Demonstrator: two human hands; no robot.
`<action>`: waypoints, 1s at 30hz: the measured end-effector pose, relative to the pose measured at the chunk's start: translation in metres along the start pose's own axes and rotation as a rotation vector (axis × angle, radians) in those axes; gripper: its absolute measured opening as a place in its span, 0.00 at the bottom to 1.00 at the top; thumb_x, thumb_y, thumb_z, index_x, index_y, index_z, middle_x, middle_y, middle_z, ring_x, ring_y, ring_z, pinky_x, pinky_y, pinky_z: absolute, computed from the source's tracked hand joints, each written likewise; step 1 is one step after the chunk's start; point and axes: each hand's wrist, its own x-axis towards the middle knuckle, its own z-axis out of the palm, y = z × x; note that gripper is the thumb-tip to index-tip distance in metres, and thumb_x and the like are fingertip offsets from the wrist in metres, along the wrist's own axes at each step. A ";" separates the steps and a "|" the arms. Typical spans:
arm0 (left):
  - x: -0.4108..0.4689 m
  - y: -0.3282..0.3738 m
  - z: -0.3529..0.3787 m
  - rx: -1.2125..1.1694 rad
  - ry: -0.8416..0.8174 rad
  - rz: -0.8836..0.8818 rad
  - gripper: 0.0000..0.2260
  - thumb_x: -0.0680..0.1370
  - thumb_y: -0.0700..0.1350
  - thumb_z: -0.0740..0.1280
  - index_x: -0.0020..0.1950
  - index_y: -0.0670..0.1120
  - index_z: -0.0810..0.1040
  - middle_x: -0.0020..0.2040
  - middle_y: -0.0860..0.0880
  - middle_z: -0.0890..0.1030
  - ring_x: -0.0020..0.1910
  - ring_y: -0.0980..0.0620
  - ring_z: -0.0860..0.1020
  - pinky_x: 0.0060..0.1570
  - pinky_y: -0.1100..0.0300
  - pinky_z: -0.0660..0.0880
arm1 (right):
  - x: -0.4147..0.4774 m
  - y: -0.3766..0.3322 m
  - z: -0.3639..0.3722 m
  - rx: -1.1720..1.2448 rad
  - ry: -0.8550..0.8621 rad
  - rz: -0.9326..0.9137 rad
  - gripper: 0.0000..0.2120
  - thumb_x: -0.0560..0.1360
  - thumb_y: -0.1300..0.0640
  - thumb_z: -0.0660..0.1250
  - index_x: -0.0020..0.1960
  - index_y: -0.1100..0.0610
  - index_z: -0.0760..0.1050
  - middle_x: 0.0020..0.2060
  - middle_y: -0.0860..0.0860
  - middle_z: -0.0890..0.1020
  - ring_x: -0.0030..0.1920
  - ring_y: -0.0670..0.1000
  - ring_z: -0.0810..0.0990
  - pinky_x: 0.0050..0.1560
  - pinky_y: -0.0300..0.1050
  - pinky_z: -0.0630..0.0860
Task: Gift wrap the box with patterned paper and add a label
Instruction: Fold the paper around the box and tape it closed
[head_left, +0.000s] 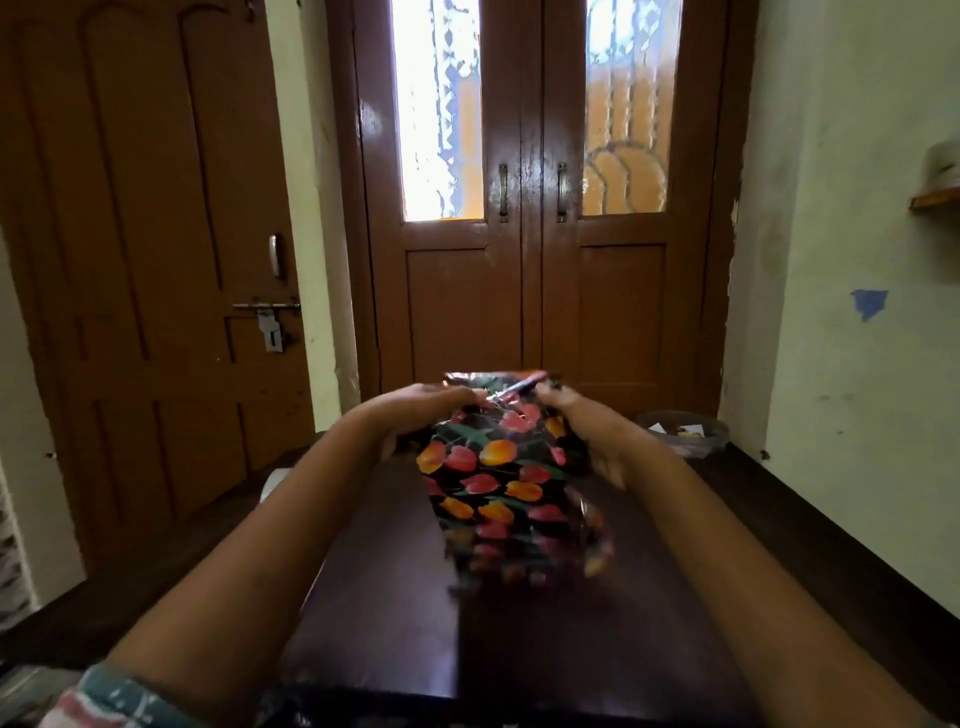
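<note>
Glossy patterned paper (493, 467) around the box (511, 525)
Left hand (421, 415) and right hand (587, 436) pinched its far flaps; it looked thin, slippery: better held at folds.

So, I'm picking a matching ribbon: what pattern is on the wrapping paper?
The paper has red and orange flowers with green leaves on black; head view.

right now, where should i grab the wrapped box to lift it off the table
By its two long sides, left hand coming from the left and right hand from the right, I'd say. The box is long and narrow, so its flat sides suit a clamp; the paper at its far end looks loose, so avoid pulling there.
</note>
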 end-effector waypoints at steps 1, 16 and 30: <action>-0.003 0.004 -0.001 -0.064 0.034 0.074 0.26 0.72 0.55 0.69 0.65 0.47 0.68 0.54 0.42 0.79 0.50 0.44 0.81 0.51 0.51 0.79 | 0.003 -0.004 -0.001 0.048 0.011 -0.094 0.29 0.74 0.35 0.56 0.68 0.51 0.65 0.63 0.56 0.74 0.62 0.57 0.73 0.62 0.57 0.70; -0.024 -0.096 0.041 -0.230 0.030 0.267 0.25 0.67 0.63 0.68 0.58 0.51 0.73 0.57 0.47 0.78 0.53 0.51 0.80 0.53 0.52 0.78 | -0.030 0.105 0.004 0.344 0.233 -0.284 0.18 0.66 0.52 0.70 0.55 0.48 0.76 0.58 0.47 0.79 0.59 0.47 0.76 0.53 0.40 0.72; 0.020 -0.051 0.050 -0.210 0.053 -0.042 0.20 0.76 0.51 0.66 0.64 0.45 0.70 0.49 0.45 0.79 0.43 0.51 0.80 0.36 0.61 0.76 | -0.005 0.062 0.002 0.147 0.115 0.128 0.22 0.74 0.52 0.67 0.65 0.58 0.69 0.52 0.53 0.78 0.45 0.51 0.77 0.38 0.41 0.72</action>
